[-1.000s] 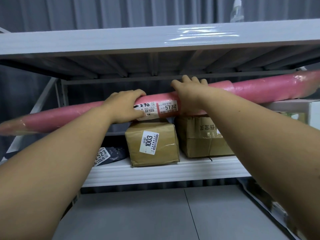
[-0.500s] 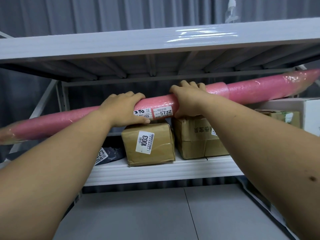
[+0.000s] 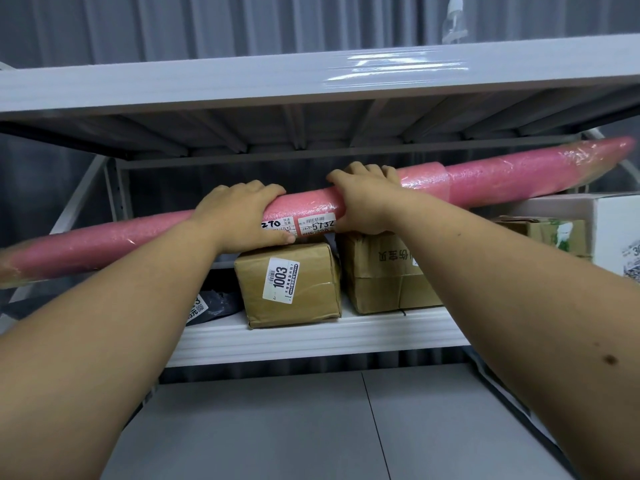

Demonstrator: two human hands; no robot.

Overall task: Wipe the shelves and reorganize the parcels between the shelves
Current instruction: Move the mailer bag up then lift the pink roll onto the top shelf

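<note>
A long pink foam-wrapped roll parcel [image 3: 502, 178] stretches across the opening between the upper shelf [image 3: 242, 84] and the middle shelf [image 3: 311, 337], tilted up to the right. My left hand [image 3: 242, 216] grips it left of its white labels, and my right hand [image 3: 363, 199] grips it just right of them. Below the roll sit a brown parcel labelled 1003 [image 3: 291, 285] and a second brown box [image 3: 384, 271] on the middle shelf. The roll's right part lies over a white box [image 3: 616, 233].
A dark plastic mailer [image 3: 214, 303] lies left of the 1003 parcel. A taped cardboard box [image 3: 547, 230] stands beside the white box. A clear spray bottle [image 3: 455, 19] stands on the upper shelf. Grey floor lies below, grey curtain behind.
The roll and both hands have moved slightly deeper under the upper shelf, resting low over the brown parcels. My grip on it is the same.
</note>
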